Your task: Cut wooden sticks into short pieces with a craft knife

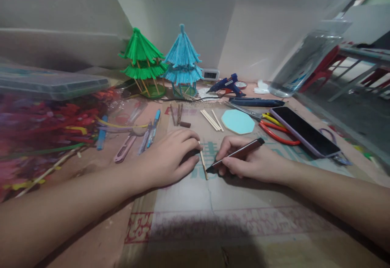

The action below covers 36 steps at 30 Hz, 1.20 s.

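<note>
My left hand rests on the work surface, fingers curled, and steadies a short thin wooden stick near its far end. In my right hand is a brown marker, held like a pen. Its dark tip meets the near end of the stick, where the wood looks darker. Beyond my left hand lie several brown sticks and a short brown marker cap. Several plain sticks lie beside a light blue octagonal piece.
At the back stand a green tiered-roof pavilion model and a blue one, near a glue gun. Red-handled scissors and a phone lie right. A craft knife, pens and colourful pipe cleaners are left.
</note>
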Motion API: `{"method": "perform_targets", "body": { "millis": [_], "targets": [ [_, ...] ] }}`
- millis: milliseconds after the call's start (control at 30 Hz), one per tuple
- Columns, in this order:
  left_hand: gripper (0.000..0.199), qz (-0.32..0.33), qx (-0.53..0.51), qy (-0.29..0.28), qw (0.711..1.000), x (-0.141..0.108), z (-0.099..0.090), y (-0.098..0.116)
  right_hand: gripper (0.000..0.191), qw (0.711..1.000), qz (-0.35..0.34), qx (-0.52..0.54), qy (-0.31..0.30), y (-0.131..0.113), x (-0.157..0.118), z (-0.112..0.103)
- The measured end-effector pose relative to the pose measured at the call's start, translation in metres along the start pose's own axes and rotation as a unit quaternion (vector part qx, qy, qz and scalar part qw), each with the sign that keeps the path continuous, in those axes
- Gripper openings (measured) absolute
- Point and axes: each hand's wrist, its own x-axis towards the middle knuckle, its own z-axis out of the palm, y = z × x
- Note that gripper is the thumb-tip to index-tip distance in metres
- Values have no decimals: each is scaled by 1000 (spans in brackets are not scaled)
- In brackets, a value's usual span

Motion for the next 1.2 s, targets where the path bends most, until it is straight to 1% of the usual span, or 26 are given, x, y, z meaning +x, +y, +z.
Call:
{"method": "perform_targets", "body": {
  "millis": [133, 367, 600, 867, 967, 1067, 1200],
  "targets": [
    [21, 1, -2, 3, 1000, -1, 0, -1, 10, 1000, 1, -1, -24, 0, 0, 0],
    [22, 5, -1, -2, 1000, 1, 0, -1, 11, 1000, -4, 12, -4, 0, 1, 0],
    [22, 13, 8, 2, 1000, 1, -2, 0, 13, 999, -10, -15, -30, -3, 0, 0],
    [22, -23, 14, -10, 1000, 2, 0, -1, 11, 999, -31, -26, 12, -2, 0, 0],
    [21, -26, 15, -10, 999, 2, 0, -1, 9, 998, -40, -42, 12, -3, 0, 1],
    [21, -28, 14, -9, 999, 2, 0, 0, 8, 998, -34, -49, 15, -4, 0, 1],
    [23, -23, 20, -6, 1000, 2, 0, -1, 10, 999, -26, -42, -10, -3, 0, 0]
  ]
}}
